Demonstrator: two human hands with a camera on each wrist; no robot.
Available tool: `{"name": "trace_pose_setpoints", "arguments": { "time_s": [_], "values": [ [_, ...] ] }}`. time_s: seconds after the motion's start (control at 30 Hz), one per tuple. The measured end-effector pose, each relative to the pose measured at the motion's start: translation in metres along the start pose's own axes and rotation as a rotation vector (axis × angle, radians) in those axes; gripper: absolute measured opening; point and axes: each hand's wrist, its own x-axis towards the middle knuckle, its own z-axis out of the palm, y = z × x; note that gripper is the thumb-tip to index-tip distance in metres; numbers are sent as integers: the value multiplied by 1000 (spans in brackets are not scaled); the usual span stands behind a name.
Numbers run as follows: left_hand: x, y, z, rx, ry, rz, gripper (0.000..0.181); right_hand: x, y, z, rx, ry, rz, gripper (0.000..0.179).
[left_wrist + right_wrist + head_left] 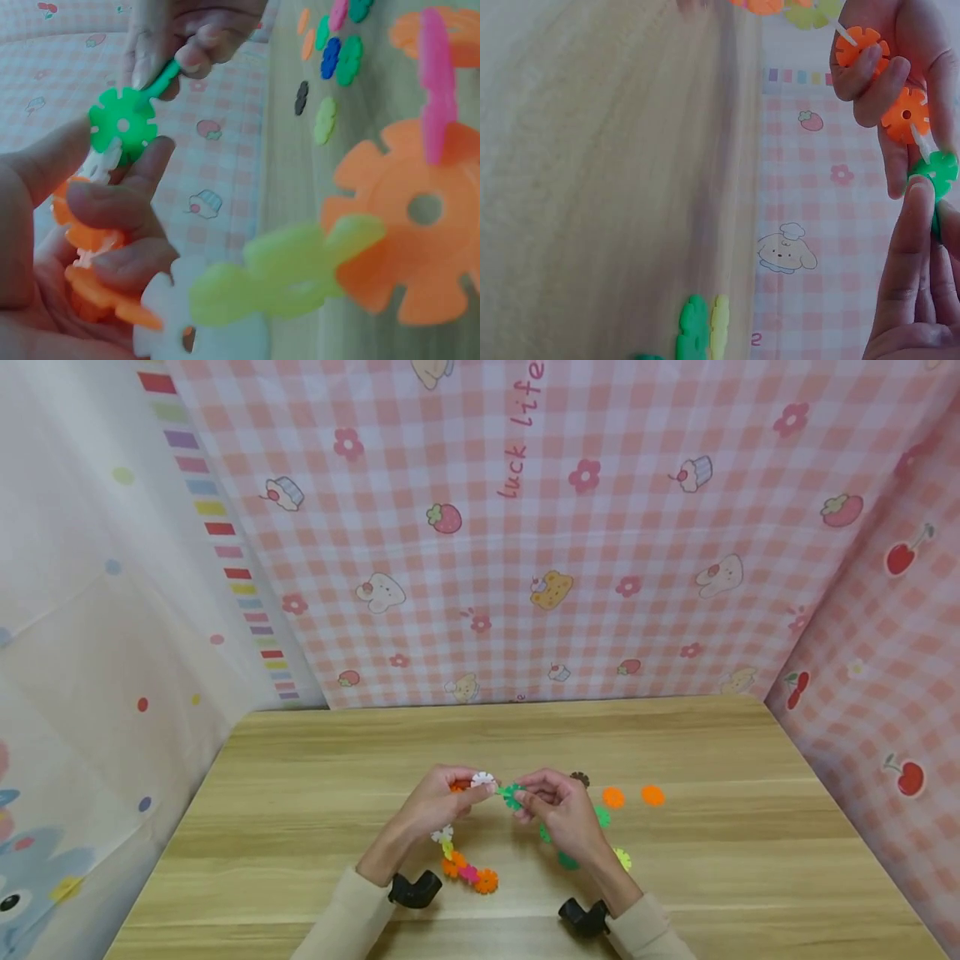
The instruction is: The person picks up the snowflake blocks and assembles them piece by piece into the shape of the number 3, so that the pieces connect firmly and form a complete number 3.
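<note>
My left hand (431, 806) grips a chain of interlocking notched plastic discs. In the left wrist view its fingers curl round the orange discs (84, 217). From that hand the chain hangs through a white disc (161, 311), a yellow disc (281, 274), a large orange disc (397, 247) and a pink disc (437, 90). At the upper end is a green disc (124, 124), joined to a white one. A second green disc (163, 79), seen edge-on, meets it at a slot. My right hand (558, 810) pinches this second green disc between thumb and fingers.
Loose discs lie on the wooden table (300, 802) to the right: two orange discs (653, 795), a dark disc (580, 778), a yellow-green disc (622, 858) and several green ones. A blue disc (331, 58) shows in the left wrist view. Patterned cloth (525, 552) hangs behind the table.
</note>
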Motion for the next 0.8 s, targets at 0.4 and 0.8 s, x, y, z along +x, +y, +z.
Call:
{"name": "trace_pose_setpoints", "arguments": {
  "time_s": [0.4, 0.8],
  "values": [
    [-3, 1, -10, 42, -37, 43, 35, 0, 1, -6, -51, 14, 68, 13],
    [-7, 1, -15, 127, -104, 72, 31, 4, 5, -29, -24, -17, 50, 23]
  ]
}}
